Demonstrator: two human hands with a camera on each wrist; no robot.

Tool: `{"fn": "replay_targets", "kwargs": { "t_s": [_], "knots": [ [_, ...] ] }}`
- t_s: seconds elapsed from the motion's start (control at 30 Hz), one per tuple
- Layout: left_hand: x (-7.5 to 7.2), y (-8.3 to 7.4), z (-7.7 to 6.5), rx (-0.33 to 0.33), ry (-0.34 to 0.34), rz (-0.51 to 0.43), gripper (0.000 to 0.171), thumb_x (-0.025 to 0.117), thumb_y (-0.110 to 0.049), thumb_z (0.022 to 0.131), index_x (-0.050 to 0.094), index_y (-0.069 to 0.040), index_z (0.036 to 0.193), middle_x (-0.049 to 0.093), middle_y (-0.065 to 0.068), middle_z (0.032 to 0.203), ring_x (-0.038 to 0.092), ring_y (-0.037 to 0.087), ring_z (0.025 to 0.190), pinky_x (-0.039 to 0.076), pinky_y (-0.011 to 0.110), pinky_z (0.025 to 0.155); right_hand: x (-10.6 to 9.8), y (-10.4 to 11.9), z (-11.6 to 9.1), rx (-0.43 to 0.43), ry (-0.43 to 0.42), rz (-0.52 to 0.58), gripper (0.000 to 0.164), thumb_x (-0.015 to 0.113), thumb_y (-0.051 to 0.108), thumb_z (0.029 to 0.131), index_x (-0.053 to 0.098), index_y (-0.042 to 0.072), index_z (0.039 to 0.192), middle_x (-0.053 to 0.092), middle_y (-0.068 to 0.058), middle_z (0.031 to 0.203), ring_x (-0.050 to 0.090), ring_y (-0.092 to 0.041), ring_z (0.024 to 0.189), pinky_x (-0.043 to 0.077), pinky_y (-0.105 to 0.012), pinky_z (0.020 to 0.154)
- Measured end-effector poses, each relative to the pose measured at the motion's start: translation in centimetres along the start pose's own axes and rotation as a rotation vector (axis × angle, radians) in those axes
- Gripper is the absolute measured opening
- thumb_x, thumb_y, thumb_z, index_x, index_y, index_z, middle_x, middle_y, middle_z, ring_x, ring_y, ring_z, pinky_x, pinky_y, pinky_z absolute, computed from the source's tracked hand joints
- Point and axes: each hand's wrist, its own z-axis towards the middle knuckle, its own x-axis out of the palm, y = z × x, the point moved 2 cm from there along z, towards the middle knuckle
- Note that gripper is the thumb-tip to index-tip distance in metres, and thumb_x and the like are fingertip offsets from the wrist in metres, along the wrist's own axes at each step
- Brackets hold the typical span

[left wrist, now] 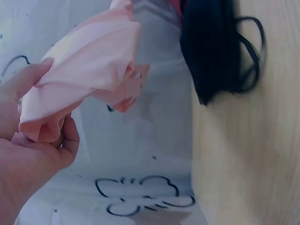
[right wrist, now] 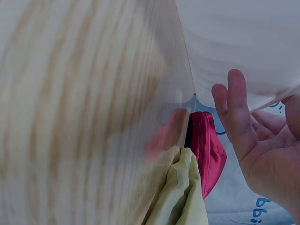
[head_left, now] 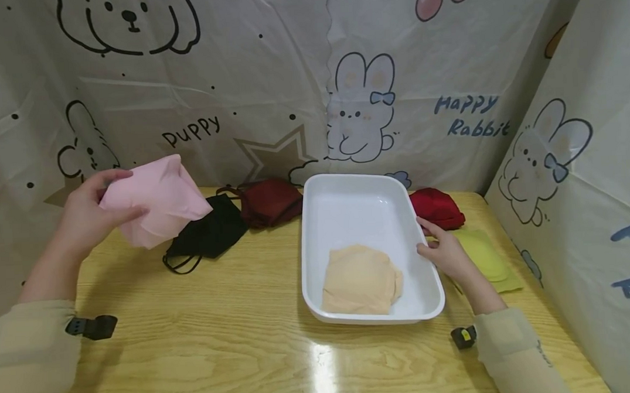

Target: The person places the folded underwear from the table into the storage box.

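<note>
My left hand [head_left: 85, 209] grips a pink face mask [head_left: 159, 200] up off the table at the left, thumb on the near side and fingers behind. In the left wrist view the pink mask [left wrist: 89, 61] looks folded and soft, its lower edge tucked in the palm. My right hand [head_left: 446, 252] holds the right rim of a white tray [head_left: 355, 209], thumb over the rim. The right wrist view shows that hand's fingers [right wrist: 239, 108] along the tray's outer wall. A beige mask [head_left: 358, 282] lies flat inside the tray, toward its near end.
Behind the pink mask lie a black mask [head_left: 213, 227] with ear loops and a dark red mask [head_left: 270, 203], left of the tray. On its right are a bright red mask [head_left: 436, 209] and a yellow-green mask [head_left: 481, 256]. A printed curtain [head_left: 268, 93] encloses the wooden table [head_left: 205, 342].
</note>
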Motion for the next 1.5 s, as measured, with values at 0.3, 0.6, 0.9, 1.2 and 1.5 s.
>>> {"fn": "replay_targets", "kwargs": {
  "t_s": [0.3, 0.6, 0.9, 1.2, 1.5],
  "knots": [
    [0.3, -3.2, -0.1, 0.006, -0.032, -0.010, 0.069, 0.077, -0.035, 0.078, 0.043, -0.030, 0.137, 0.043, 0.013, 0.134, 0.045, 0.026, 0.106, 0.039, 0.008, 0.066, 0.0, 0.1, 0.0, 0.005, 0.007, 0.006, 0.068, 0.057, 0.014, 0.090, 0.024, 0.012, 0.150, 0.044, -0.023, 0.132, 0.054, -0.032, 0.101, 0.054, -0.038, 0.084],
    [0.5, -6.1, -0.3, 0.015, -0.080, -0.046, 0.068, 0.079, -0.032, 0.076, 0.046, -0.031, 0.135, 0.046, 0.009, 0.128, 0.048, 0.022, 0.101, 0.041, 0.009, 0.066, 0.0, 0.1, 0.0, -0.001, 0.002, 0.000, 0.068, 0.057, 0.014, 0.091, 0.025, 0.011, 0.150, 0.045, -0.023, 0.130, 0.054, -0.032, 0.100, 0.054, -0.038, 0.084],
    [1.0, -9.0, -0.5, -0.002, -0.077, -0.118, 0.067, 0.080, -0.029, 0.075, 0.048, -0.030, 0.134, 0.048, 0.003, 0.112, 0.048, 0.019, 0.093, 0.046, 0.012, 0.063, 0.0, 0.1, -0.1, 0.007, 0.005, -0.004, 0.068, 0.057, 0.015, 0.091, 0.024, 0.012, 0.150, 0.044, -0.023, 0.132, 0.054, -0.033, 0.102, 0.054, -0.040, 0.085],
    [2.1, -11.8, -0.4, 0.029, -0.029, -0.220, 0.066, 0.080, -0.020, 0.075, 0.048, -0.028, 0.133, 0.048, 0.003, 0.109, 0.051, 0.020, 0.096, 0.050, 0.013, 0.065, 0.0, 0.2, -0.1, -0.003, 0.008, 0.003, 0.068, 0.057, 0.014, 0.091, 0.024, 0.011, 0.150, 0.044, -0.023, 0.131, 0.055, -0.033, 0.102, 0.055, -0.039, 0.084],
    [3.4, -13.9, -0.4, 0.093, -0.012, -0.267, 0.067, 0.082, -0.017, 0.073, 0.051, -0.029, 0.131, 0.050, 0.003, 0.106, 0.051, 0.020, 0.095, 0.051, 0.015, 0.067, -0.1, 0.2, -0.1, 0.002, 0.014, 0.008, 0.068, 0.057, 0.015, 0.091, 0.024, 0.012, 0.151, 0.044, -0.023, 0.131, 0.055, -0.032, 0.100, 0.055, -0.036, 0.082]
  ]
}}
